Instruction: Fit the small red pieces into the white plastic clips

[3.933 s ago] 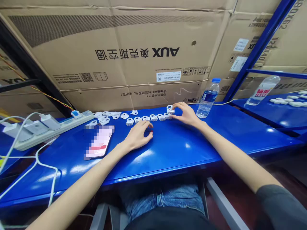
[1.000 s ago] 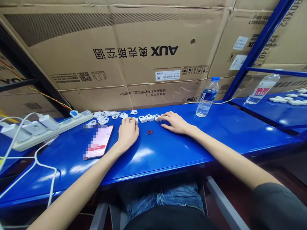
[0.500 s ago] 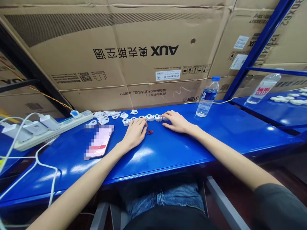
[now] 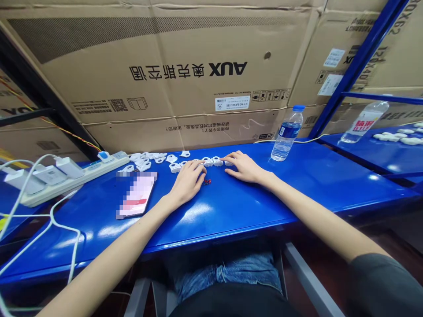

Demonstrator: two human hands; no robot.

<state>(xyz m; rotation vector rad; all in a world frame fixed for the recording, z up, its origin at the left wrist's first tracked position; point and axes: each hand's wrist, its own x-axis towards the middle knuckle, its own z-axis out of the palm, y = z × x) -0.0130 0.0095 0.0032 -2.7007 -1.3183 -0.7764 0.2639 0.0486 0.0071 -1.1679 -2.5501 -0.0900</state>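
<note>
A row of small white plastic pieces with round holes runs along the blue table. Palm down, my left hand lies over the row's left half, fingers stretched forward and thumb apart, covering some pieces. Its fingertips touch or nearly touch the row. At the row's right end my right hand rests with fingers extended and thumb spread, beside the last white piece, which its fingers partly cover. A small red item, too small to name, lies just right of my left thumb.
More white pieces lie loosely at the back left. A phone is left of my left arm. Behind it stretches a power strip with chargers and cables. A water bottle stands at right, before a large cardboard box.
My left fingers have shifted slightly right along the row. The gap between the last piece on the right and its neighbour looks a little wider. My right hand has hardly moved.
</note>
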